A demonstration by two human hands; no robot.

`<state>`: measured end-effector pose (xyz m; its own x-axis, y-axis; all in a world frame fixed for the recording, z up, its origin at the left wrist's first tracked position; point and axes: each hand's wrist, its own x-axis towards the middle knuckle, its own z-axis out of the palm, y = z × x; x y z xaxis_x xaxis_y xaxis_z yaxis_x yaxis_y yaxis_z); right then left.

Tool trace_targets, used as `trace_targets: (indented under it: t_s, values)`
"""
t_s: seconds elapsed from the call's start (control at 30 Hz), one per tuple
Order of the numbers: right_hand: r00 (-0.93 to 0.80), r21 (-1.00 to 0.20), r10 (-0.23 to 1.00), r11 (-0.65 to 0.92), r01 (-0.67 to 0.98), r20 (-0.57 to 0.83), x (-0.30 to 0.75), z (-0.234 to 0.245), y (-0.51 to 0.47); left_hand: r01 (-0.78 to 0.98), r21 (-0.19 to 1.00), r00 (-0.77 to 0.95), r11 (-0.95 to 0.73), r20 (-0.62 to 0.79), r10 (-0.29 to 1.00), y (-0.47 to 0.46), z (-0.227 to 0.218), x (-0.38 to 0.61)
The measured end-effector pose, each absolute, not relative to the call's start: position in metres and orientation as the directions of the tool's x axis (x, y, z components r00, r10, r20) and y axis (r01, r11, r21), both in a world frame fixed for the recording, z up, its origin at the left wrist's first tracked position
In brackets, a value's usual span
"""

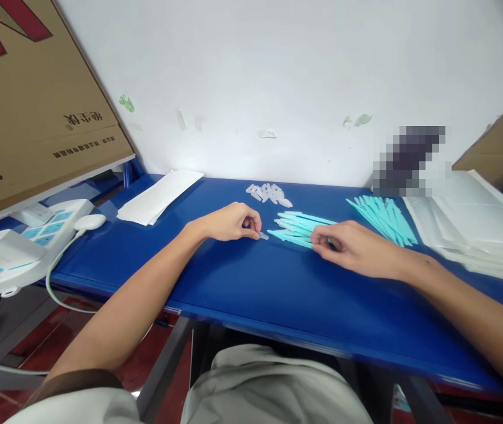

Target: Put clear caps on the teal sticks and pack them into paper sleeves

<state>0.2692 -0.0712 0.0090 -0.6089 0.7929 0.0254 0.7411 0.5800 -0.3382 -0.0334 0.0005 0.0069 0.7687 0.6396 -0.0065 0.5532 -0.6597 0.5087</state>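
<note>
Between thumb and forefinger, my left hand [236,222] pinches a small translucent plastic cap [264,236]. My right hand [344,246] is closed at the fingertips around the near end of a thin teal plastic stick [293,239]. The stick's pointed tip faces the cap, with a small gap between them. Just behind it lies a bunch of similar teal sticks [301,219], partly covered by my right fingers. A small heap of translucent caps [269,192] rests beyond my left hand.
More teal sticks [384,219] lie fanned out at the right, beside stacked clear plastic bags [485,224]. White paper sheets [159,197] lie at the back left of the blue table [251,288]. A power strip [35,250] with a cable stands by the left edge, below a cardboard box [35,112].
</note>
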Motion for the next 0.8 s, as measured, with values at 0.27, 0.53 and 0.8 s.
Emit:
trace_targets:
  t_s: [0.27,0.53,0.8]
  values:
    - [-0.631,-0.303,0.774,0.613,0.73,0.045,0.268,0.007,-0.07,0.537,0.504,0.769,-0.676,0.036,0.638,-0.005,0.009,-0.029]
    - [-0.628,-0.245,0.767,0.639,0.729,0.133,0.263,0.003,-0.075,0.412,0.532,0.808,-0.74,0.163,0.566,-0.017,-0.001,-0.006]
    - [-0.477,-0.128,0.841,0.518,0.846,0.257,0.278,0.006,-0.062,0.376,0.513,0.7,-0.772,0.388,0.599,-0.02,-0.009,0.005]
